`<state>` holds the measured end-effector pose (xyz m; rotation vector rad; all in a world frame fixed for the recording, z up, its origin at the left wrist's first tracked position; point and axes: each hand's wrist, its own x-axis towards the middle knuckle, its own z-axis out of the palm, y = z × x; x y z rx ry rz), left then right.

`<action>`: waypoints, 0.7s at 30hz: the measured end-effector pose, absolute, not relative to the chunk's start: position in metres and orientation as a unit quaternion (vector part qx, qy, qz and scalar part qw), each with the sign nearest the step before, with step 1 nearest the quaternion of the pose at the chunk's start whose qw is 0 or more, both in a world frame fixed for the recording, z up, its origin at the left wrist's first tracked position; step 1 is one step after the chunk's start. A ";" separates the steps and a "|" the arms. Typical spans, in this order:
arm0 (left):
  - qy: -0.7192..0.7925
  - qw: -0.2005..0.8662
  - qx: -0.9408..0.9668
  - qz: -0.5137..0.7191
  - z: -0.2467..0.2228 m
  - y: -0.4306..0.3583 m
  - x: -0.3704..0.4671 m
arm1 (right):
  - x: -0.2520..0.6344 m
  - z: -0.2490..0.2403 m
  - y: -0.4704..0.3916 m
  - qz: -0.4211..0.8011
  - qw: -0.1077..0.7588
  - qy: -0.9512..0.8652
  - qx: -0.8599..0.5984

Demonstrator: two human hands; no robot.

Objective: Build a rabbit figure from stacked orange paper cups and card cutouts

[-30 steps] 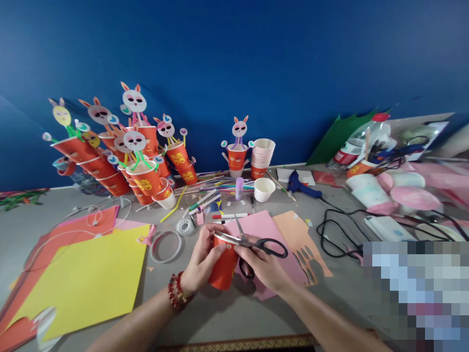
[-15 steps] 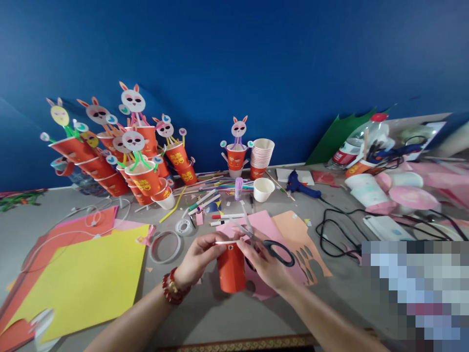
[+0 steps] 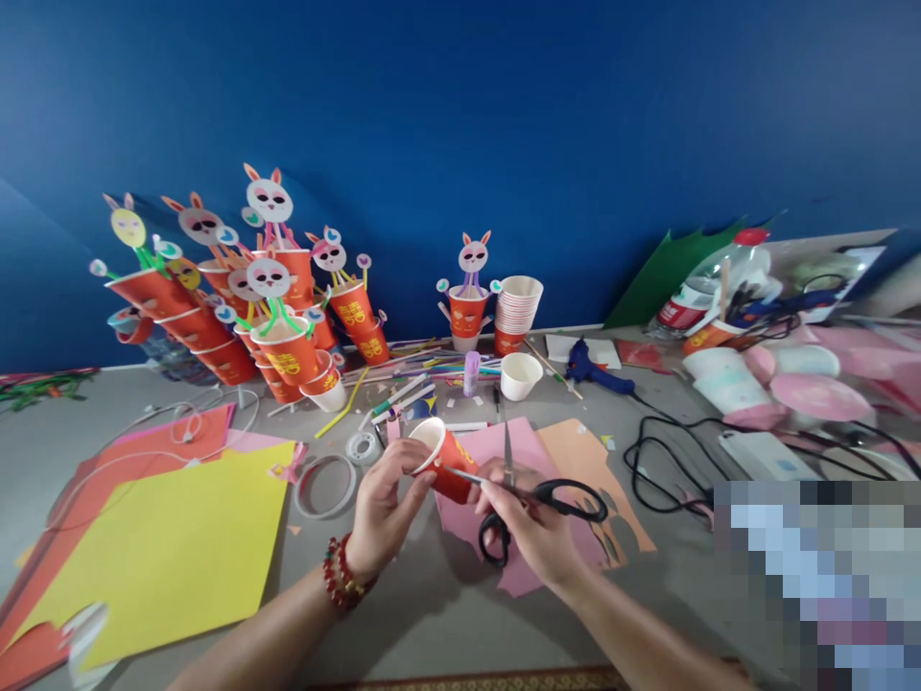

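Observation:
My left hand [image 3: 394, 499] is closed on the rim of a red paper cup [image 3: 452, 472], which is tilted with its white mouth toward the upper left. In my right hand [image 3: 529, 518] is a pair of black-handled scissors [image 3: 568, 501] with the blades spread. One blade points up; the tip of the other lies against the cup's side just below the rim, by a small hole. Whether the tip goes through the wall I cannot tell. Under both hands lies a pink paper sheet [image 3: 518, 576].
Red cups with paper rabbit heads [image 3: 288, 355] stand at the back left. A cup stack [image 3: 518, 307], a white cup [image 3: 519, 376] and a blue glue gun [image 3: 597, 369] are behind my hands. Yellow paper [image 3: 194, 547] and a tape roll [image 3: 325, 485] lie left, black cables [image 3: 648, 451] right.
The cup has gone from upright to tilted, its mouth now facing up and left. The scissors have turned in my right hand, and one blade has come to the cup's side.

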<state>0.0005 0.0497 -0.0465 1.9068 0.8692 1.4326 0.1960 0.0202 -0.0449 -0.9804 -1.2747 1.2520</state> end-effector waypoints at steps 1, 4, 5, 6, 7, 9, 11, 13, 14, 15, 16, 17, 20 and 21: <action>0.327 0.289 0.720 0.539 -0.047 0.050 0.000 | 0.194 -0.045 0.020 0.534 0.524 -0.524 -0.407; 0.318 0.271 0.730 0.541 -0.049 0.049 0.001 | 0.191 -0.043 0.019 0.550 0.521 -0.507 -0.411; 0.317 0.264 0.733 0.540 -0.049 0.049 0.001 | 0.191 -0.043 0.018 0.553 0.517 -0.507 -0.412; 0.318 0.256 0.737 0.539 -0.049 0.048 0.001 | 0.191 -0.043 0.018 0.557 0.508 -0.512 -0.413; 0.319 0.249 0.740 0.537 -0.050 0.048 0.001 | 0.191 -0.044 0.018 0.561 0.497 -0.519 -0.411; 0.321 0.234 0.747 0.533 -0.050 0.047 0.002 | 0.191 -0.045 0.017 0.572 0.471 -0.534 -0.408; 0.323 0.218 0.754 0.529 -0.049 0.046 0.003 | 0.190 -0.046 0.017 0.583 0.455 -0.538 -0.405; 0.327 0.193 0.761 0.525 -0.048 0.045 0.004 | 0.188 -0.046 0.016 0.609 0.434 -0.532 -0.397; 0.330 0.178 0.765 0.523 -0.048 0.044 0.004 | 0.187 -0.045 0.016 0.629 0.420 -0.524 -0.392; 0.330 0.162 0.771 0.520 -0.048 0.044 0.004 | 0.185 -0.045 0.016 0.653 0.405 -0.510 -0.385; 0.330 0.145 0.778 0.515 -0.048 0.044 0.005 | 0.183 -0.044 0.016 0.680 0.395 -0.489 -0.376; 0.328 0.128 0.785 0.509 -0.048 0.044 0.005 | 0.181 -0.042 0.016 0.708 0.390 -0.462 -0.366; 0.328 0.077 0.808 0.483 -0.049 0.045 0.004 | 0.176 -0.039 0.015 0.771 0.398 -0.373 -0.329; 0.332 0.061 0.813 0.474 -0.049 0.045 0.003 | 0.175 -0.039 0.014 0.784 0.400 -0.353 -0.318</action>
